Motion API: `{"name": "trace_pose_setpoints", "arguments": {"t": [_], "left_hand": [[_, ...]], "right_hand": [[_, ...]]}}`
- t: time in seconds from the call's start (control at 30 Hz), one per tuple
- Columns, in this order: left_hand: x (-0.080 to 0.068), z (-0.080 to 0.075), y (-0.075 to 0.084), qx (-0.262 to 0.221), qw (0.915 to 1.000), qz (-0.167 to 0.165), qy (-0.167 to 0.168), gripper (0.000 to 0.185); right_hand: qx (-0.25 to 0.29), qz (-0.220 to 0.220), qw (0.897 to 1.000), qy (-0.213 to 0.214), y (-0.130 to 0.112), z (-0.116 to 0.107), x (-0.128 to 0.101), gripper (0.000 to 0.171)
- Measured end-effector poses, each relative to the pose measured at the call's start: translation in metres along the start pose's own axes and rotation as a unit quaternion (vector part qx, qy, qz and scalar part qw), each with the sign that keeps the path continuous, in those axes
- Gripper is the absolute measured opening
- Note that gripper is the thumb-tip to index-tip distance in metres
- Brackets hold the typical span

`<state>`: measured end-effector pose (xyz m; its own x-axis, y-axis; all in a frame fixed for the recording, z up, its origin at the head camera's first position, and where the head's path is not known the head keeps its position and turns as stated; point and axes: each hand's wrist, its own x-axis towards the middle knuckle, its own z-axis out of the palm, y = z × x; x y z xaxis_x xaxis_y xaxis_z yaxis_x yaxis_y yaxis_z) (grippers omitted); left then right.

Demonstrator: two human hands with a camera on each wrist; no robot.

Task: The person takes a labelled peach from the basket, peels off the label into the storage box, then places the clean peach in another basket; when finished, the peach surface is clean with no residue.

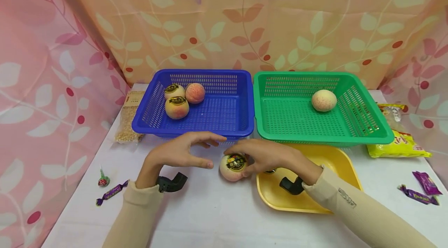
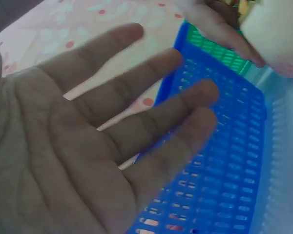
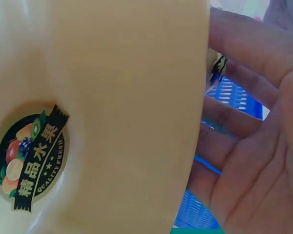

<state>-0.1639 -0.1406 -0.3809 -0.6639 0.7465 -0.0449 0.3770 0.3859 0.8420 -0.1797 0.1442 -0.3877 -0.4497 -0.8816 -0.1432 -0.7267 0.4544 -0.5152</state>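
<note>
In the head view my right hand (image 1: pixel 269 156) grips a pale peach (image 1: pixel 233 168) with a black-and-gold label, in front of the two baskets. My left hand (image 1: pixel 175 152) is held to the left of that peach, fingers extended and thumb apart, touching nothing. The left wrist view shows its bare palm (image 2: pixel 73 146), with part of the peach (image 2: pixel 278 39) at the upper right. Behind the left hand, a blue basket (image 1: pixel 196 133) contains three peaches (image 1: pixel 177 109). A green basket (image 1: pixel 325 139) beside it has one pinkish speckled peach (image 1: pixel 324 100).
Partly under my right forearm lies a yellow tray (image 1: pixel 290 203) with a fruit sticker (image 3: pixel 31 158) inside. Packets of grain (image 1: pixel 129 119) and yellow snacks (image 1: pixel 397 145) flank the baskets. A lollipop (image 1: pixel 103 180) and purple-wrapped candies (image 1: pixel 112 192) lie left; similar candies (image 1: pixel 427 183) lie right.
</note>
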Motion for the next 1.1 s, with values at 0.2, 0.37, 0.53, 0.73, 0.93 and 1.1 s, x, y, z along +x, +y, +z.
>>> {"name": "trace_pose_setpoints", "arguments": {"t": [0.2,0.37,0.53,0.73,0.93,1.1], "left_hand": [[0.005,0.009,-0.008,0.03,0.9985,-0.029,-0.034,0.077],[0.014,0.019,-0.017,0.041,0.9969,-0.047,-0.049,0.085],[0.025,0.03,-0.029,0.031,0.9969,-0.058,-0.044,0.089],[0.037,0.042,-0.038,0.029,0.9982,-0.047,-0.023,0.092],[0.045,0.052,-0.042,0.035,0.9984,-0.04,-0.02,0.091],[0.048,0.055,-0.045,0.032,0.9989,-0.032,-0.012,0.083]], "right_hand": [[-0.002,0.008,1.0,0.009,-0.001,0.001,-0.004,0.061],[-0.005,0.004,1.0,0.017,-0.002,0.0,-0.005,0.06],[-0.022,0.0,0.999,0.028,-0.004,-0.001,-0.009,0.059],[-0.017,0.0,0.999,0.044,-0.005,-0.003,-0.014,0.059],[-0.012,0.007,0.999,0.052,-0.006,-0.003,-0.017,0.058],[-0.013,0.011,0.998,0.064,-0.01,-0.006,-0.02,0.056]]}}
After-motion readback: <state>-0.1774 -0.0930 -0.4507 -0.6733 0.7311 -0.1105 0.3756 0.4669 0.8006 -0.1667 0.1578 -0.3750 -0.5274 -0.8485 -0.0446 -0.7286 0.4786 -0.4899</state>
